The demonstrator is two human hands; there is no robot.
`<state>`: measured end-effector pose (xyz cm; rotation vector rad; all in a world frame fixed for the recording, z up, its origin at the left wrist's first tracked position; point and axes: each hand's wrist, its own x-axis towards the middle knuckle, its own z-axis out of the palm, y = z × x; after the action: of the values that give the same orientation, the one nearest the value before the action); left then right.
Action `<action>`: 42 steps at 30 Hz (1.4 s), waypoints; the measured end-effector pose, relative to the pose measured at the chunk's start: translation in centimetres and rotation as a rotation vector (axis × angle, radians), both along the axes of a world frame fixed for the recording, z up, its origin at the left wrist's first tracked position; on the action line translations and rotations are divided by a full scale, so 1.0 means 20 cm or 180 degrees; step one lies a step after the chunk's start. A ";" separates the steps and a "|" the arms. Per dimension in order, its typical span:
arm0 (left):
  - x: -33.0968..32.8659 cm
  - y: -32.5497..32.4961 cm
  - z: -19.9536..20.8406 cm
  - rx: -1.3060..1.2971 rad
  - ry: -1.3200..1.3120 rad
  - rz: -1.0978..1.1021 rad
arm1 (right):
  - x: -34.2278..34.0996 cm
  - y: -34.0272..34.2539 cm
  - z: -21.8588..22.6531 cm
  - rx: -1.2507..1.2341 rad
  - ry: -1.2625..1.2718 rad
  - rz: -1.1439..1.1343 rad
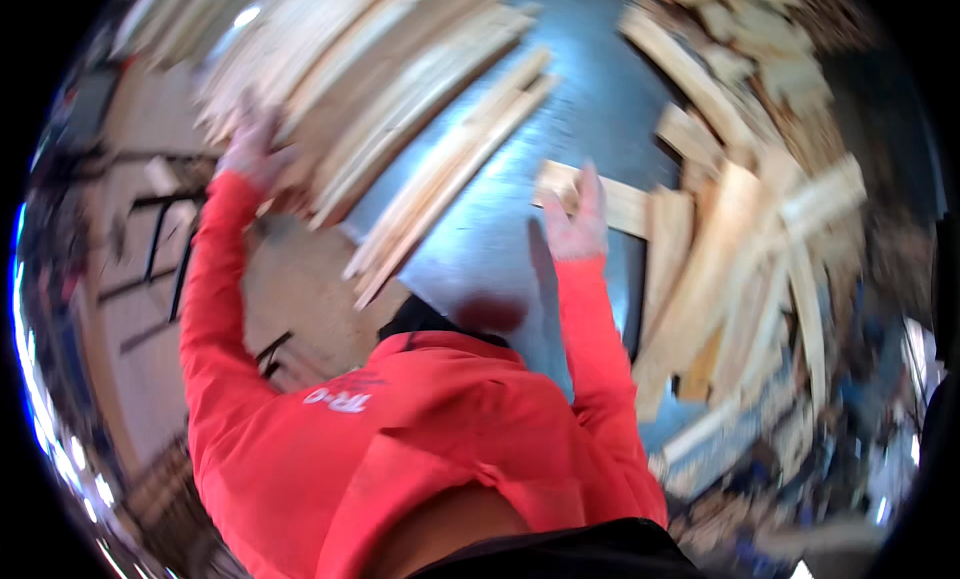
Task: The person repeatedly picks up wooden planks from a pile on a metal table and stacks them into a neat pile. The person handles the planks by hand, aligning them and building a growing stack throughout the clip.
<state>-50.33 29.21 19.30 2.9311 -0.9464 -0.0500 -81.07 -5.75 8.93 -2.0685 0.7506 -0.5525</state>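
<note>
My left hand (255,149) is at the near ends of a stack of long pale boards (310,54) on the left. Its fingers are spread, with the thumb apart, and seem to rest on the board ends; motion blur softens the contact. On the right, my right hand (577,227) is over a short wooden board (625,207) lying on the blue-grey metal table (465,249). Thumb and forefinger stand wide apart in a V, with part of the board showing between them. Whether the fingertips touch the board I cannot tell. Between my hands lie two narrow wooden strips (455,174), side by side.
A loose heap of wooden offcuts (735,269) covers the table's right side. More rough wood pieces (775,49) are piled at the far right. Dark metal bars (165,239) stick out at the left, beside brown flooring (300,289).
</note>
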 end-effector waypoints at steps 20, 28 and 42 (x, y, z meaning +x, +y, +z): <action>-0.20 -0.40 0.00 -0.1275 -0.0505 -0.0155 | 0.59 -1.68 0.07 -0.2132 0.3401 0.0138; -0.78 -0.74 -0.47 0.0168 0.0367 0.0036 | 0.27 -1.74 0.38 -0.0621 0.0407 0.0641; -0.80 -0.78 -0.37 -0.0171 0.0034 -0.0232 | 0.18 -1.18 0.31 0.2825 -0.1837 0.1330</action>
<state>-66.28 13.60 11.82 2.8443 -1.0363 -0.0428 -77.55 -29.31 15.20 -1.0983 0.1408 -0.4290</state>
